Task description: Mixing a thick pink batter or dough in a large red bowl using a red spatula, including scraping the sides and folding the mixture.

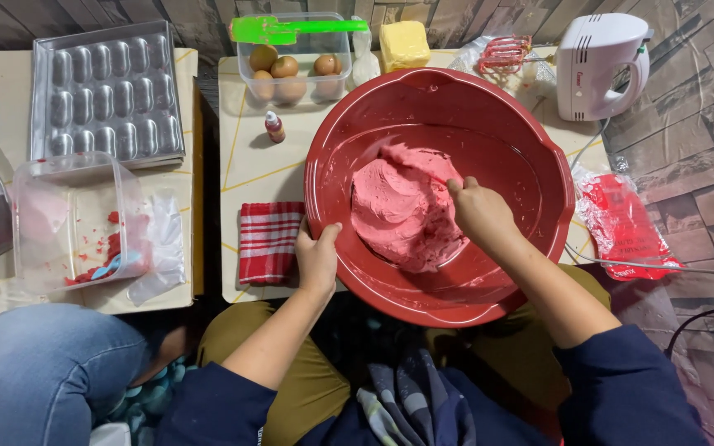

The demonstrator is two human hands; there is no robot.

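Firmly, left hand (317, 258) grips glossy round bowl (349, 132); right hand (481, 213) presses soft pink dough (398, 211)

Navy sleeves pushed up, olive trousers, bare hands (317, 258).

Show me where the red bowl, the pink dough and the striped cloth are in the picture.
red bowl (349, 132): head view, on its upper left inner wall.
pink dough (398, 211): head view, on the middle of the mass.
striped cloth (268, 241): head view, on its middle.
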